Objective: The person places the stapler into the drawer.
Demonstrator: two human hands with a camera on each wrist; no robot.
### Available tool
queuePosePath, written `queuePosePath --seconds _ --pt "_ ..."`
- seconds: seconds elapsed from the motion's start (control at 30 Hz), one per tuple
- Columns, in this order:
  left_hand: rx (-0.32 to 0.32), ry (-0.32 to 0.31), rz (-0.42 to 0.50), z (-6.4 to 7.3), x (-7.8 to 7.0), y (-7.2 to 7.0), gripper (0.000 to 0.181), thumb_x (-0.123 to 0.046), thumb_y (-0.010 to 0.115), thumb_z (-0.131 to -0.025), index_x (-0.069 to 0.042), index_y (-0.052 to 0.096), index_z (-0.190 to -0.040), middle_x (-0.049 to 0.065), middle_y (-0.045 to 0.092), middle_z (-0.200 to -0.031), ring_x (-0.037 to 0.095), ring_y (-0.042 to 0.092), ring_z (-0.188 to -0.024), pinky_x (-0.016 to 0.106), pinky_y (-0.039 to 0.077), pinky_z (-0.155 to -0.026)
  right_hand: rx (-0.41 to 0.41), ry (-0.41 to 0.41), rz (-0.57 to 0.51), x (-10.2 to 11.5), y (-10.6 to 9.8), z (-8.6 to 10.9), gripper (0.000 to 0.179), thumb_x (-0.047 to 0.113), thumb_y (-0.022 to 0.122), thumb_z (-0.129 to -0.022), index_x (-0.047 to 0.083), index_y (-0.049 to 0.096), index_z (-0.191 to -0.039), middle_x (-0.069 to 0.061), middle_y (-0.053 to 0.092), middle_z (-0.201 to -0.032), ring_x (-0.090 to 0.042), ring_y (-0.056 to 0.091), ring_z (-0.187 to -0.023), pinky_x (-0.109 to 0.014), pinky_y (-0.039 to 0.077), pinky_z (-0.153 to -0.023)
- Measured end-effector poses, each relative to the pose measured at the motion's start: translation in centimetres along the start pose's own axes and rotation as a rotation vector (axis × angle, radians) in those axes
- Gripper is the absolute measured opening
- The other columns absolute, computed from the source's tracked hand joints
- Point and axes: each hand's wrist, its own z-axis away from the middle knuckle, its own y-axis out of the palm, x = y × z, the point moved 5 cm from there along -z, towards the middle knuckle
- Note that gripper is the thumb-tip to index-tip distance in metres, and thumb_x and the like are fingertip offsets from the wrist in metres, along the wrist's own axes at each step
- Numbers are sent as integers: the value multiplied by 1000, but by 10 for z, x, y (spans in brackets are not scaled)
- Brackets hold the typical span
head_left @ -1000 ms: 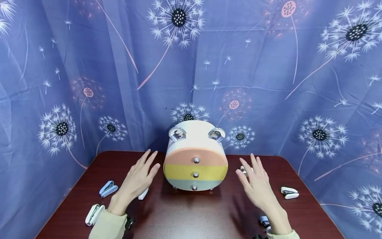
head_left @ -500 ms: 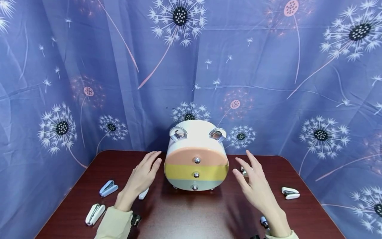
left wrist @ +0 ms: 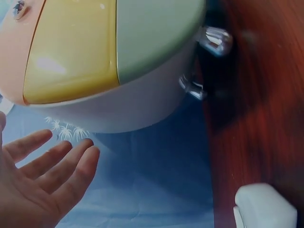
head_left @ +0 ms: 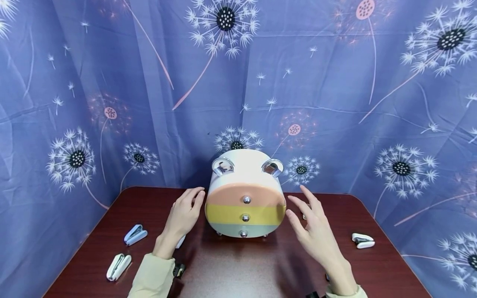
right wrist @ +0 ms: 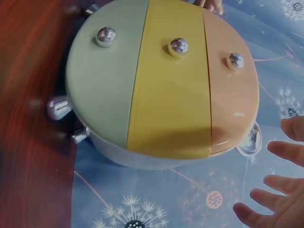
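Observation:
A small white drawer cabinet (head_left: 246,165) stands at the back middle of the table. Its front has a peach drawer (head_left: 223,194), a yellow drawer (head_left: 223,214) and a green drawer (head_left: 227,229), all closed, each with a round chrome knob. Two chrome ear shapes rise from its top. My left hand (head_left: 181,217) hovers at the cabinet's left side, fingers relaxed and holding nothing; the left wrist view shows a gap between fingertips and wall. On the right side my right hand (head_left: 316,229) is raised with spread fingers, also holding nothing and close to the cabinet.
On the left of the table (head_left: 238,269) lie a blue stapler (head_left: 136,235) and a white stapler (head_left: 119,267). Another white stapler (head_left: 362,241) is at the right. A white object (left wrist: 266,209) sits beneath my left hand, partly hidden. Behind hangs a blue dandelion-print curtain (head_left: 186,62).
Both hands have moved inward toward the cabinet's sides, the left to the right and the right to the left. The cabinet and staplers stay in place.

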Motion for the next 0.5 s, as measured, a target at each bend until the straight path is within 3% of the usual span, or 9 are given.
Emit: queuePosePath --seconds 0.1,0.2,0.33,0.5 --pt "-34 -16 1 -2 -2 2 31 -41 39 -91 -23 59 -107 -10 56 -102 8 56 -80 33 44 -66 -9 -13 -29 4 1 -3 36 23 60 -83 18 55 -118 2 24 -140 -21 27 -123 -38 36 -82" --pt "-70 -48 -24 -4 -4 4 30 -42 39 -91 -25 61 -102 -11 57 -95 8 55 -75 34 43 -62 -20 -23 -43 9 3 -5 34 23 60 -83 14 56 -116 2 26 -139 -21 27 -124 -48 29 -87" --pt "-115 -106 -45 -7 -7 6 31 -46 40 -90 -27 62 -98 -13 56 -83 8 53 -66 34 41 -55 -29 -30 -51 16 6 -7 34 23 60 -83 13 57 -115 2 27 -139 -20 28 -123 -46 30 -88" --pt "-132 -185 34 -11 -4 9 34 -51 42 -87 -26 64 -97 -13 58 -80 4 53 -63 33 42 -55 -44 -53 -66 25 11 -11 35 22 60 -83 13 57 -116 2 29 -138 -19 29 -122 -35 28 -94"
